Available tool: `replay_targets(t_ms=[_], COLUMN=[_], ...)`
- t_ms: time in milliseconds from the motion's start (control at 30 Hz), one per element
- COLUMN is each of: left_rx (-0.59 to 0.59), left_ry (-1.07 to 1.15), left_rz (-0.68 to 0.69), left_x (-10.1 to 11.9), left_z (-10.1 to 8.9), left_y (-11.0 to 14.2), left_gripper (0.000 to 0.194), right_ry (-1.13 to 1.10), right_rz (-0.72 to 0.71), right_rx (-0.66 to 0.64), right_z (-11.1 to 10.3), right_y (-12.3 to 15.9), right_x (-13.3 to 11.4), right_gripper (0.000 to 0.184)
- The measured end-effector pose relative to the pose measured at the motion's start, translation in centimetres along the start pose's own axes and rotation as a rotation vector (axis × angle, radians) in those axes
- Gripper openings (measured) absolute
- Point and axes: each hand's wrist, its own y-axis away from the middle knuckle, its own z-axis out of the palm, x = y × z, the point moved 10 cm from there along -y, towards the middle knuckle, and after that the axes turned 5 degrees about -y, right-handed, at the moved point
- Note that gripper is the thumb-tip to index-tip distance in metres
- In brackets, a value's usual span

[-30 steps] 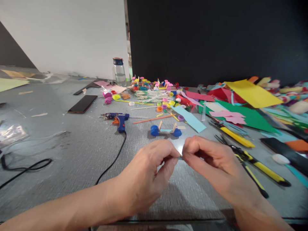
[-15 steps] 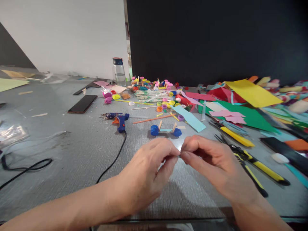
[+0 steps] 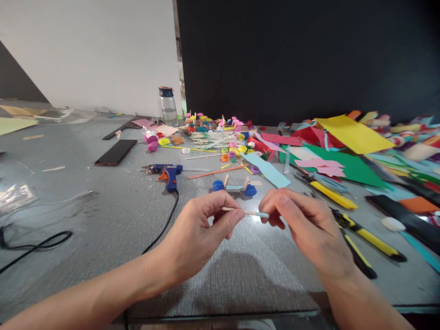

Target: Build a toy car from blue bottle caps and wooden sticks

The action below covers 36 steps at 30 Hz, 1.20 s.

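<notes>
My left hand [image 3: 206,224] pinches a thin wooden stick [image 3: 252,212] like a toothpick between thumb and forefinger. Pale blue material covers the stick's right end. My right hand [image 3: 302,220] is closed beside that blue end, its fingers curled and its thumb pressed in; whether it grips anything is hidden. Just beyond both hands sits a small assembly with blue bottle caps [image 3: 250,189] at its ends, upright wooden pieces and a light blue strip [image 3: 234,187] between them.
A blue glue gun [image 3: 170,176] lies left of centre, its cord running toward me. Behind it are a phone [image 3: 116,152] and a water bottle [image 3: 167,105]. Pliers [image 3: 374,238], a yellow-handled cutter [image 3: 335,195] and coloured paper [image 3: 355,135] lie right. Loose caps and sticks [image 3: 209,140] spread behind.
My hands have moved slightly apart, and the stick with its blue end now shows between them. The right hand's fingers have shifted off the stick's middle. The view has shifted a little.
</notes>
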Motion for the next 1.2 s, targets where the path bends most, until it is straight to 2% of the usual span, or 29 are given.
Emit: replay_targets(t_ms=[67,167,267,367,533,700,867,933,1100,1200], left_rx=[-0.008,-0.007,-0.001,-0.002,-0.011,0.008,0.021,0.03,0.092,0.098], left_ry=[-0.014,-0.055,-0.121,-0.152,-0.121,-0.049,-0.082,-0.144,-0.315,-0.333], left_rz=[-0.019,-0.009,0.048,0.105,0.122,0.133,0.166,0.206,0.422,0.444], left_x=[-0.1,0.0,0.6,1.2,1.4,1.6,1.7,2.1,4.0,4.1], left_z=[0.0,-0.1,0.0,0.2,0.4,-0.1,-0.3,-0.3,-0.3,-0.3], left_y=[0.0,0.1,0.3,0.4,0.5,0.5,0.5,0.6,1.3,1.4], left_gripper=[0.023,0.021,0.019,0.017,0.016,0.019,0.018,0.017,0.011,0.011], right_ry=[0.009,0.052,0.041,-0.072,-0.209,-0.208,-0.133,-0.11,-0.176,-0.158], right_rz=[-0.023,0.014,0.066,0.115,0.164,0.11,0.074,0.089,0.143,0.15], right_rx=[-0.028,-0.072,-0.089,-0.12,-0.145,-0.103,-0.136,-0.135,-0.196,-0.189], right_z=[0.2,0.6,1.0,1.5,1.7,0.6,0.9,1.1,1.9,1.6], right_y=[-0.2,-0.3,-0.3,-0.3,-0.3,-0.5,-0.3,-0.2,-0.1,-0.2], right_x=[-0.3,-0.2,0.0,0.4,1.6,1.6,0.6,0.5,0.8,1.1], right_gripper=[0.023,0.015,0.022,0.025,0.032,0.039,0.022,0.021,0.03,0.032])
